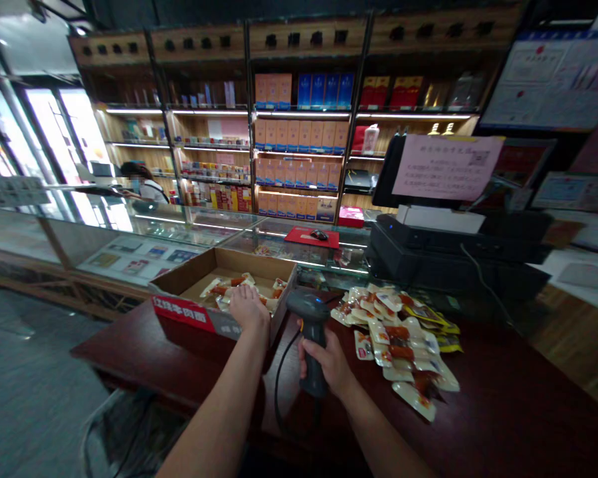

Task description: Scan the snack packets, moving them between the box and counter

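Observation:
My right hand [329, 358] is wrapped round the handle of a dark grey barcode scanner [309, 307], held upright above the table with a small blue light on its head. A black cable loops down at its left. My left hand [249, 307] reaches over the near wall of an open cardboard box [179, 287], palm down on sealed snack packets [224, 285] with reddish-brown contents. Its fingers look stretched out and partly blend with the packets. To the right of the scanner, a pile of similar packets [403, 342] lies on the table, with yellow packets [428, 315] behind.
The dark red table [503, 411] meets a glass counter [219, 222] bearing a red mat [299, 236] and a mouse [319, 235]. A black printer [428, 249] and a monitor with pink paper [441, 166] stand right. A person [147, 186] is behind the far counter.

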A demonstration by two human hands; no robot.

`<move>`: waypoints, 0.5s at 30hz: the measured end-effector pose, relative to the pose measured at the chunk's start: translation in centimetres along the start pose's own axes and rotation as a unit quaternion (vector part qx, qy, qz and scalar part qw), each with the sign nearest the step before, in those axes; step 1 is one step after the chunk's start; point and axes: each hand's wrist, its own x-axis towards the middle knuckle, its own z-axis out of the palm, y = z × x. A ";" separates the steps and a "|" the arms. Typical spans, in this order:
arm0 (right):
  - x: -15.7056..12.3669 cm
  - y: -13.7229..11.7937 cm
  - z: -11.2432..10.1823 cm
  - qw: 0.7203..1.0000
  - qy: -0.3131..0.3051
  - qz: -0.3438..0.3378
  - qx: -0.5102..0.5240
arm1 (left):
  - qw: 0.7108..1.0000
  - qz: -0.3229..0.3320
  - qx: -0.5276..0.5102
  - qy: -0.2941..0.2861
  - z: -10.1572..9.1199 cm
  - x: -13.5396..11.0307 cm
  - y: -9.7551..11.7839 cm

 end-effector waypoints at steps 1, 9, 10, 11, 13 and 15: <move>0.0 0.1 -0.1 1.000 0.001 0.000 0.002 | 1.000 0.000 0.001 -0.006 -0.1 -0.1 -0.1; -1.4 0.0 -2.6 0.999 0.054 -0.005 0.006 | 0.990 -0.024 0.047 -0.134 0.8 -4.9 -1.7; -1.9 -0.1 -3.3 0.997 0.071 -0.008 0.007 | 0.982 -0.069 0.073 -0.160 0.9 -6.1 -2.3; -2.4 -0.2 -4.0 0.996 0.091 -0.014 0.007 | 0.969 -0.126 0.103 -0.188 0.9 -7.4 -3.0; -3.6 -0.3 -5.7 0.990 0.138 -0.036 0.000 | 0.923 -0.245 0.177 -0.239 0.9 -9.9 -4.7; -4.9 -0.4 -7.5 0.980 0.188 -0.062 -0.015 | 0.864 -0.324 0.261 -0.283 0.9 -12.1 -6.8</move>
